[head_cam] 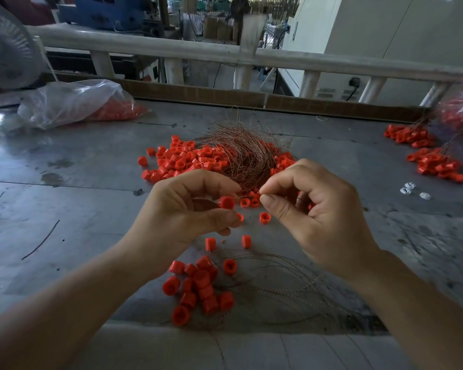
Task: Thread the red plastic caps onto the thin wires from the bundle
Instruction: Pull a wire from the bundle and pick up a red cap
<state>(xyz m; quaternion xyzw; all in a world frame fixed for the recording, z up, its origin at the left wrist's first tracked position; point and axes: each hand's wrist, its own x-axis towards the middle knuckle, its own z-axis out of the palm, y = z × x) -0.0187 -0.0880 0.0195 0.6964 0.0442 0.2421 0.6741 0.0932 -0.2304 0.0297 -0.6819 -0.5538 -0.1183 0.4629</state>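
Red cap [227, 202] sits between the two hands. The left hand [190, 209] pinches it with thumb and curled fingers, hollow end turned toward the person. The right hand [313, 212] nips a thin wire [243, 196] between thumb and forefinger, and the wire reaches across to the cap. Cannot tell whether the tip is inside the cap.

Just beyond the fingertips lies the wire bundle [241, 156], coppery and tangled, on a spread of loose caps [182, 158]. A few single caps sit on the grey table [64, 188] below and between the hands.

Nearer than the wrists is a tight cluster of caps [195, 289]. Long wires [284, 279] curve away from it under the right forearm.

Well out past the right hand are more cap bunches [436, 166] with wires attached. Far beyond the left hand is a clear plastic bag [72, 102] with red pieces inside, and a fan [6, 49] behind it. A pale railing [171, 49] runs along behind the table.
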